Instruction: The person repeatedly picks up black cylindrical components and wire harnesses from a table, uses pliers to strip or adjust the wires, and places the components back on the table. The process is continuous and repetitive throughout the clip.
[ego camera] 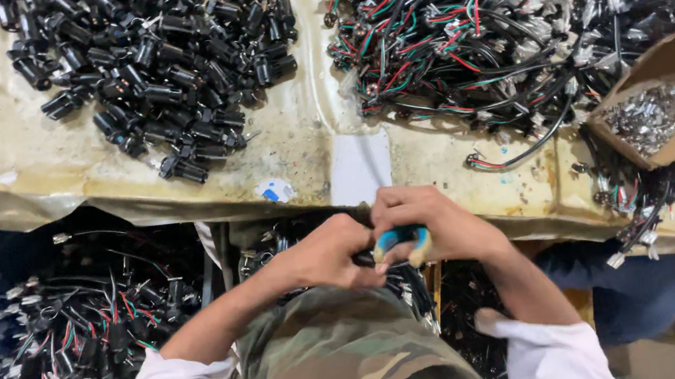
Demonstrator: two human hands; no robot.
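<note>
My left hand (329, 252) and my right hand (435, 225) meet just below the table's front edge, over my lap. The left hand's fingers are closed on a small black connector piece (365, 257) with dark wire trailing down. The right hand grips a small tool with blue and yellow handles (400, 242), pressed against the piece in the left hand. What the tool's tip touches is hidden by my fingers.
A pile of black cylindrical connectors (162, 61) lies on the worn table (12, 159) at upper left. Tangled red, green and black wire harnesses (472, 30) fill the upper right. A cardboard box of small metal terminals (655, 115) stands at right. A heap of wired assemblies (67, 347) lies below left.
</note>
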